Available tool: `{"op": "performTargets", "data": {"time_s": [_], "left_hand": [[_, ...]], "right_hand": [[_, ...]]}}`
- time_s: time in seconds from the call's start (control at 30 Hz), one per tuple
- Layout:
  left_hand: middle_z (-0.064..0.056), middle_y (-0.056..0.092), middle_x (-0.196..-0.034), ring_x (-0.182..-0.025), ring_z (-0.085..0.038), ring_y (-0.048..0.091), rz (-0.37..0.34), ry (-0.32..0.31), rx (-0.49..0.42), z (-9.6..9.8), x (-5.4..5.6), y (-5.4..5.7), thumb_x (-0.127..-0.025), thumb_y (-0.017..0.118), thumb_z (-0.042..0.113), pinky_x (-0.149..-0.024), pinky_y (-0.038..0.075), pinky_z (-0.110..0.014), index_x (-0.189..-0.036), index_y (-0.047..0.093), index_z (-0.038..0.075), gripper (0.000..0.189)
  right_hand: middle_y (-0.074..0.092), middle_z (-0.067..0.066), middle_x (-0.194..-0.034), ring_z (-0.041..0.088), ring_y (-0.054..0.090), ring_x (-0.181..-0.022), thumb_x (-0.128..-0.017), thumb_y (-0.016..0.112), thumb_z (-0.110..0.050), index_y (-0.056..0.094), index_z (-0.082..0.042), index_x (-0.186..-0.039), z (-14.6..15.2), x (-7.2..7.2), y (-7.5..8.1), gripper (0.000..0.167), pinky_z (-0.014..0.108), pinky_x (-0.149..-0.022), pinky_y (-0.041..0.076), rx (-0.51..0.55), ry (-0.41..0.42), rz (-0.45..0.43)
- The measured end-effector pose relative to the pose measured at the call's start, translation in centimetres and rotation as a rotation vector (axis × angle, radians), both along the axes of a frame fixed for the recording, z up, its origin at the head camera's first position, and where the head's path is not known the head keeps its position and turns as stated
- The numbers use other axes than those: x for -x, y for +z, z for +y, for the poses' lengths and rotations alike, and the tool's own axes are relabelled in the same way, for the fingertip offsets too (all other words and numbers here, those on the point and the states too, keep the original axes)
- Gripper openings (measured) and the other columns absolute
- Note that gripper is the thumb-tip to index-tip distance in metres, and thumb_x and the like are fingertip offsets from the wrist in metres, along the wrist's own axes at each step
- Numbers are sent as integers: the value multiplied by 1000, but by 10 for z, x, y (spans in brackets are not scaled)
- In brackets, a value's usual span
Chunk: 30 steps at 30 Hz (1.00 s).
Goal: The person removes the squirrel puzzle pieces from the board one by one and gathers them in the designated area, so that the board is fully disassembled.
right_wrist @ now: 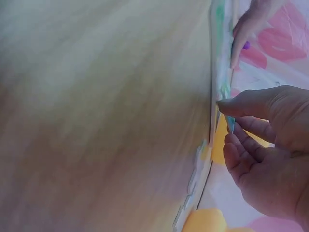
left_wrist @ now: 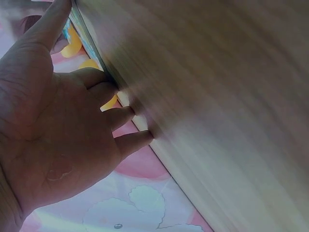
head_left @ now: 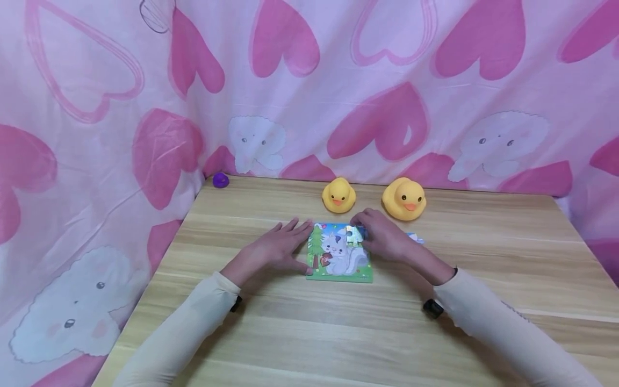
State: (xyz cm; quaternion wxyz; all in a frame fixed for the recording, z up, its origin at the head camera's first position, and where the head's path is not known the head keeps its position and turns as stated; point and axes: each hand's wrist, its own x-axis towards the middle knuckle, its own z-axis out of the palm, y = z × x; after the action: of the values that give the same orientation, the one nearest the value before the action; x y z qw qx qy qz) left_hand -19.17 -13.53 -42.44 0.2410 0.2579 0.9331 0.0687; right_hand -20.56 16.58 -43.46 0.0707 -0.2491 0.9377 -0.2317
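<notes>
A jigsaw puzzle (head_left: 333, 258) with a grey squirrel, a tree and a green border lies flat on the table. My left hand (head_left: 282, 248) is spread at its left side, fingertips near the upper left corner and thumb at the lower left. In the left wrist view the fingers of this hand (left_wrist: 63, 125) reach down to the tabletop. My right hand (head_left: 384, 234) is over the puzzle's upper right corner. Between thumb and fingers it pinches a puzzle piece (right_wrist: 231, 124), tilted close over the board. Part of that corner is hidden by the hand.
Loose puzzle pieces (head_left: 415, 237) lie on the table (head_left: 309, 333) just right of my right hand. Behind the puzzle stand a smaller yellow rubber duck (head_left: 338, 196) and a larger one (head_left: 405, 200). A small purple object (head_left: 220, 180) sits at the back left corner.
</notes>
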Motion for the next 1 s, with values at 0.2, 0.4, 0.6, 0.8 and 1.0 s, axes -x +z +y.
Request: {"op": "performTargets", "data": {"time_s": [0.2, 0.4, 0.6, 0.8, 1.0], "left_hand": [[7, 1, -180, -169, -28, -2, -8, -1, -3, 0, -1, 2, -87, 70, 75, -137, 6, -57, -172, 7, 25, 117], [6, 1, -181, -169, -28, -2, -9, -7, 0, 1, 0, 2, -87, 70, 75, -137, 6, -58, -172, 7, 25, 117], [8, 1, -180, -169, -28, -2, -9, 4, -3, 0, 0, 0, -87, 71, 74, -137, 7, -57, -172, 7, 26, 117], [8, 2, -180, -169, -28, -1, -5, 8, -7, 0, -1, 0, -87, 71, 74, -137, 7, -58, -172, 8, 26, 116], [9, 0, -180, -169, -27, -2, -10, 5, 1, 1, -1, 0, -87, 71, 74, -137, 7, -57, -172, 6, 26, 117]], "right_hand": [[66, 11, -129, 26, 61, -115, -86, 80, -1, 68, -6, -133, 4, -3, 3, 49, 46, -100, 59, 4, -20, 29], [65, 6, -130, 27, 63, -116, -88, 81, -6, 68, -12, -132, 40, -14, 7, 47, 49, -99, 60, 124, -33, 17], [66, 6, -125, 28, 65, -109, -85, 82, -3, 69, -14, -131, 98, -31, 9, 49, 47, -91, 62, 140, -72, -13], [66, 10, -123, 28, 65, -106, -85, 83, -3, 70, -11, -131, 151, -39, 8, 49, 30, -83, 60, 99, -162, -27], [66, 13, -121, 26, 66, -102, -86, 82, -2, 69, -7, -131, 181, -36, 0, 47, 19, -77, 58, 62, -180, -76]]}}
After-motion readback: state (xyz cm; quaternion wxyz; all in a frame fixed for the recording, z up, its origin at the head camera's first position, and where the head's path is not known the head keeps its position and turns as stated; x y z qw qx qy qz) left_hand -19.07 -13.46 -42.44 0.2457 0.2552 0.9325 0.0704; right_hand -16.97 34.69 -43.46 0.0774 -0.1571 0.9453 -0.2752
